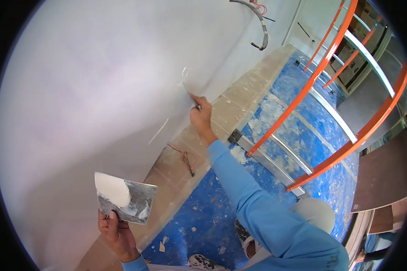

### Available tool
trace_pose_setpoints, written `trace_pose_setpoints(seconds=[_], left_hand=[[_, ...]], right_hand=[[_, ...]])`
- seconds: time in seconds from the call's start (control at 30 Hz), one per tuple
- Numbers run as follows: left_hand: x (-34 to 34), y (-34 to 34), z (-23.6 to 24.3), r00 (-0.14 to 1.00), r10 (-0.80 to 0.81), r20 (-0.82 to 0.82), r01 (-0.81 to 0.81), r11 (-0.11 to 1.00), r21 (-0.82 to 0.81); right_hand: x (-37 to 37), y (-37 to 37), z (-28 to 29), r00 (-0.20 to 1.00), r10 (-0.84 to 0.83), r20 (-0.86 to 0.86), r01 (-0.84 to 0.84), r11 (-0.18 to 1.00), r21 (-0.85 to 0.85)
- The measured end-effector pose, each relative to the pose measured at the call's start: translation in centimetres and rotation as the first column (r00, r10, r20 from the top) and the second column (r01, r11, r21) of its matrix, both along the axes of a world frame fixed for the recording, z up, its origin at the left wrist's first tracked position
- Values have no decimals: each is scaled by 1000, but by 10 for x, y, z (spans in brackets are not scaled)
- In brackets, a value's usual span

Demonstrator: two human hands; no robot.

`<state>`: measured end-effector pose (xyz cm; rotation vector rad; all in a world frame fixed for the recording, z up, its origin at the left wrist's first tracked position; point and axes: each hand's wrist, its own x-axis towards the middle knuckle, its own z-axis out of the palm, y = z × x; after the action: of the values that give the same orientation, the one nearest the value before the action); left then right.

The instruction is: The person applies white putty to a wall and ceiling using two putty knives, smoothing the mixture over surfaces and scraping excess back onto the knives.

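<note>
Plate (145, 190) above left fingers (103, 224), gripped at edge; scraper (186, 90) gripped, jutting past right fingers (199, 100).

Pale wall (77, 90) fills left, shadowed low down. Beige tiled floor strip (242, 99) along its base, then blue floor covering (194, 221), white-splotched. Orange ladder (333, 112), silvery rungs, right. Brown panel (380, 176) far right. Dark cable (262, 23) up top.

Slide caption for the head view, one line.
Right hand holds a scraper at the wall; left hand holds a plate with white paste, orange ladder at right.
</note>
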<state>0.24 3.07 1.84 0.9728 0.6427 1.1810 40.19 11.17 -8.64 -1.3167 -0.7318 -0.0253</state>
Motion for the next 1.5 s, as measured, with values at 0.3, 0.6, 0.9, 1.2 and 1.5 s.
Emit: trace_pose_setpoints(seconds=[0.3,0.6,0.9,1.2,1.5], left_hand=[[1,-2,10,1000,17,-23,-17,1000,0],[-9,1,-6,990,123,-76,-121,992,28],[-8,5,-24,977,206,-47,-211,961,-181],[-57,20,-102,921,-115,371,309,796,-520],[-13,-14,-31,970,-44,240,111,956,-273]], right_hand=[[-86,12,-46,989,31,-142,-23,998,59],[-167,14,-85,980,38,-198,-36,999,12],[-223,0,-103,952,146,-271,-177,980,-95],[-212,-94,61,448,884,137,-890,456,-30],[-183,-116,71,336,837,433,-676,534,-507]])
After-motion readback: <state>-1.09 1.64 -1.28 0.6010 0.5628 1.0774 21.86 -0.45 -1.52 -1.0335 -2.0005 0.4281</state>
